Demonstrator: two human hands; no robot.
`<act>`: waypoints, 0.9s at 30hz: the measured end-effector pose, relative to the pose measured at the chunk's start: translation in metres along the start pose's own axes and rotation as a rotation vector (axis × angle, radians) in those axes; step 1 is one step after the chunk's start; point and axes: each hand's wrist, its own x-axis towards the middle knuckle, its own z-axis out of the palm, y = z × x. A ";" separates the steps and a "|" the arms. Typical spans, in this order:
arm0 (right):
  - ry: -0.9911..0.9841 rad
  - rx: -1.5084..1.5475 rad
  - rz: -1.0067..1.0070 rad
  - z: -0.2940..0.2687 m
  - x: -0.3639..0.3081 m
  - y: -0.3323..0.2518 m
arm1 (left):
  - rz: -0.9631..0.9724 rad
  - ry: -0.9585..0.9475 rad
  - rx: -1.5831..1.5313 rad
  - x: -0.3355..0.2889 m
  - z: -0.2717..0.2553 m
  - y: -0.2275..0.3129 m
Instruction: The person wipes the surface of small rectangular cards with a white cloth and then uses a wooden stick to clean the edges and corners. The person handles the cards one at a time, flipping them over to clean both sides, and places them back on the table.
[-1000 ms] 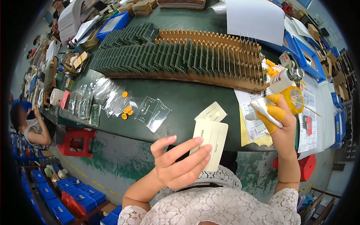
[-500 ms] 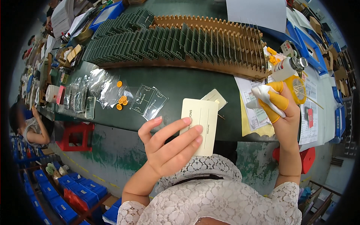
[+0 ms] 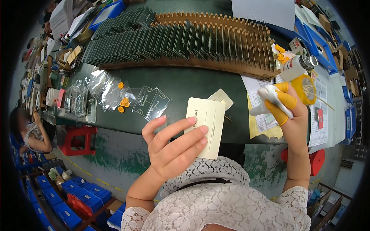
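Observation:
A cream card with rounded corners and thin printed lines is held upright in my left hand, fingers lying across its face. My right hand, with yellow finger cots on several fingers, is closed around a white cloth to the right of the card. Behind the held card, another cream card lies on the green table. Two green cards with white line drawings lie left of it. Beyond my hands, a long slotted wooden rack holds many upright green cards.
Orange finger cots and clear plastic bags lie at left. A bottle with a metal cap, a yellow cup with sticks and printed papers are at right. A person sits far left near a red stool.
The cloth in my right hand has shifted slightly and shows a rounder fold. My left hand and the card have barely moved; the whole view has tilted a little.

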 end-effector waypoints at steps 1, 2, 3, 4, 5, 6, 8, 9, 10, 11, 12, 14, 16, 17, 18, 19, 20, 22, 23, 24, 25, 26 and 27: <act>-0.004 0.014 0.003 0.000 -0.001 0.000 | 0.003 0.008 0.002 0.000 0.001 -0.001; -0.008 0.012 0.030 0.001 -0.002 -0.001 | 0.008 0.013 0.010 0.000 0.002 -0.001; -0.011 0.010 0.057 0.001 -0.004 -0.003 | 0.013 0.017 0.018 0.001 0.003 -0.002; -0.014 0.008 0.085 0.001 -0.006 -0.005 | 0.018 0.022 0.026 0.000 0.003 -0.002; -0.017 -0.108 -0.006 0.002 -0.008 -0.005 | 0.023 0.020 0.047 0.000 0.004 -0.001; -0.018 -0.226 -0.099 0.002 -0.010 -0.005 | 0.029 0.020 0.065 0.000 0.005 -0.001; -0.013 -0.396 -0.227 0.005 -0.017 -0.009 | 0.032 0.011 0.107 0.002 0.005 0.000; -0.006 -0.449 -0.263 0.010 -0.021 -0.015 | 0.030 0.003 0.130 0.004 0.003 0.002; -0.009 -0.472 -0.382 0.013 -0.022 -0.014 | 0.028 -0.005 0.152 0.006 0.002 0.003; -0.009 -0.495 -0.502 0.016 -0.023 -0.012 | 0.028 -0.003 0.156 0.008 0.002 0.004; -0.024 -0.515 -0.593 0.018 -0.023 -0.017 | 0.025 -0.001 0.161 0.010 0.000 0.005; -0.074 -0.578 -0.702 0.016 -0.027 -0.018 | 0.027 0.000 0.165 0.012 -0.001 0.007; -0.113 -0.612 -0.711 0.017 -0.029 -0.021 | 0.034 0.001 0.169 0.014 -0.002 0.007; -0.133 -0.629 -0.715 0.017 -0.030 -0.022 | 0.037 0.005 0.168 0.014 -0.002 0.007; -0.132 -0.634 -0.732 0.017 -0.031 -0.022 | 0.039 0.008 0.170 0.015 -0.002 0.007; -0.130 -0.638 -0.750 0.018 -0.031 -0.021 | 0.041 0.011 0.171 0.015 -0.002 0.008; -0.128 -0.642 -0.767 0.018 -0.031 -0.020 | 0.043 0.016 0.172 0.015 -0.002 0.008; -0.148 -0.660 -0.767 0.019 -0.030 -0.022 | 0.049 0.028 0.165 0.015 -0.001 0.008; -0.158 -0.670 -0.767 0.019 -0.030 -0.022 | 0.050 0.026 0.157 0.015 -0.001 0.008; -0.148 -0.673 -0.771 0.020 -0.029 -0.022 | 0.051 0.021 0.152 0.013 -0.001 0.008; -0.137 -0.677 -0.774 0.020 -0.028 -0.021 | 0.053 0.017 0.146 0.013 -0.002 0.009; -0.127 -0.681 -0.778 0.020 -0.027 -0.020 | 0.052 0.016 0.141 0.013 -0.002 0.009; -0.127 -0.688 -0.768 0.020 -0.026 -0.021 | 0.048 0.014 0.137 0.013 -0.003 0.009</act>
